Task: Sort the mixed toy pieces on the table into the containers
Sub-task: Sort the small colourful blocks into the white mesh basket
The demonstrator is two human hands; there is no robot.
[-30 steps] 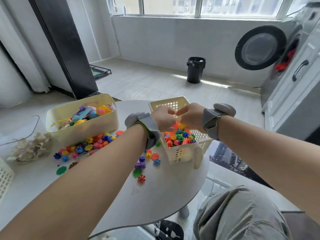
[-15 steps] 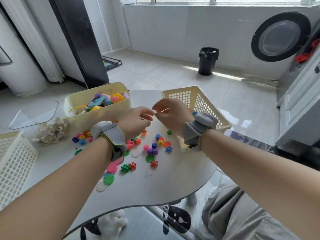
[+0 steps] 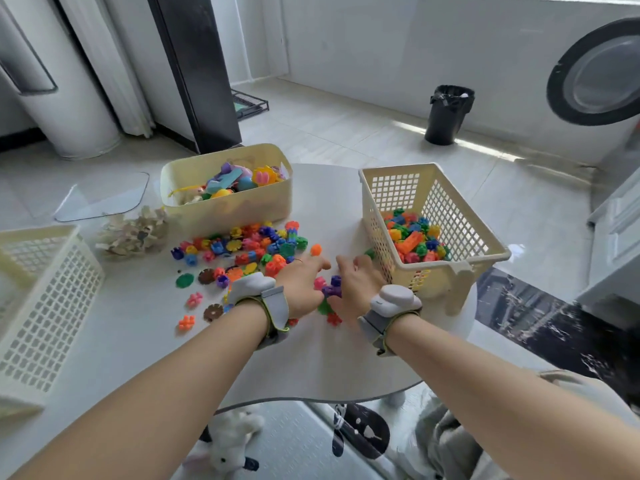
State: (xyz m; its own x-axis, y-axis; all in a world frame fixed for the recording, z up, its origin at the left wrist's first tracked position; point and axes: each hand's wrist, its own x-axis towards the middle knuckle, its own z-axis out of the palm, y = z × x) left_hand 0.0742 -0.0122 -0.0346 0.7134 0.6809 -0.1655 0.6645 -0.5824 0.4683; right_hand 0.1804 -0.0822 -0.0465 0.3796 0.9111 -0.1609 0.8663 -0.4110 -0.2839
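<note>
Plush rabbit (image 3: pixel 228 448), white and fuzzy, on the floor below the near table edge. Table (image 3: pixel 311 362), white, smooth, with a rounded rim. Left hand (image 3: pixel 303 282), grey strapped wrist band (image 3: pixel 259 301), palm down, fingers stretched flat and slack over the loose pieces, grasping nothing. Right hand (image 3: pixel 360 285), matching wrist band (image 3: pixel 393 304), lowered to the tabletop just beside the mesh basket, thumb against a purple piece (image 3: pixel 332 289); blur hides whether it grips anything. Loose toy pieces (image 3: pixel 249 247), small hard plastic flowers, cogs and studded blocks in red, orange, yellow, green, blue, purple and pink, scattered from both hands back to the foot of the solid bin; a few flat brown and green discs lie at the near left edge of the spread. Lattice basket (image 3: pixel 45 306), pale plastic with square holes, at the table's left edge. Mesh basket (image 3: pixel 446 266), cream plastic, fine square grid walls, tapered, at the table's right edge; holds a heap of small studded blocks (image 3: pixel 415 240) in mixed bright colours. Pile of beige pieces (image 3: pixel 131 233), pale, flat, jagged, left of the spread. Solid bin (image 3: pixel 225 211), cream, smooth-walled, rounded corners, behind the spread; holds larger toys (image 3: pixel 235 181) in pastel and bright colours. Waste bin (image 3: pixel 448 114), black, on the tiled floor. Round machine door (image 3: pixel 595 71), dark-rimmed, far right.
</note>
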